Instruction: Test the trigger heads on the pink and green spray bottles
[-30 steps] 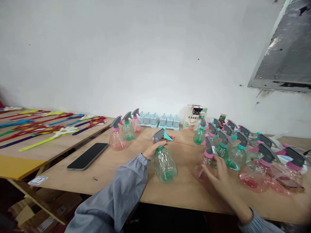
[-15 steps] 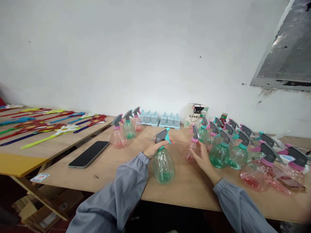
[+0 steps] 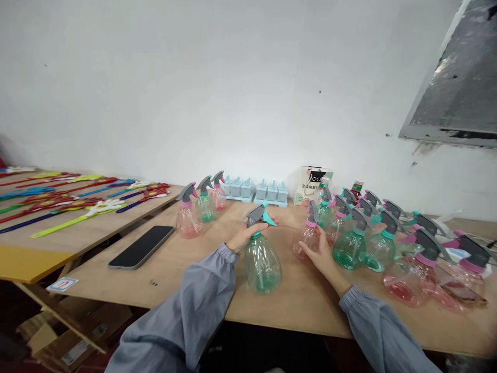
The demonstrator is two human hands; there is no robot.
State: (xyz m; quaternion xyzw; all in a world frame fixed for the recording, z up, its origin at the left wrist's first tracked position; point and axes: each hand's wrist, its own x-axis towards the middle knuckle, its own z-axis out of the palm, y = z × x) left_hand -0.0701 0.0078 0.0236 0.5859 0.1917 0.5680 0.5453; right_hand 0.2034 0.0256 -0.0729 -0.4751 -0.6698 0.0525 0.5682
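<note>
A clear green spray bottle [image 3: 263, 265] with a grey and teal head stands near the table's front edge, tilted slightly. My left hand [image 3: 247, 235] is wrapped round its neck, just under the spray head. To the right, my right hand [image 3: 320, 250] holds the side of a pink spray bottle [image 3: 305, 239], thumb in front and fingers on its right side. Several green and pink spray bottles, among them a green one [image 3: 350, 249] and a large pink one [image 3: 407, 280], stand close together right of my right hand.
Three spray bottles [image 3: 188, 221] stand at the back left, beside a black phone [image 3: 143, 247]. Pale blue moulds [image 3: 272, 192] and a printed box [image 3: 310, 185] are by the wall. Colourful hand-shaped sticks lie on the left table [image 3: 23, 254].
The green bottle in my left hand has turned and tilted slightly, its teal trigger now pointing further right. My right hand's fingers have closed in on the pink bottle.
</note>
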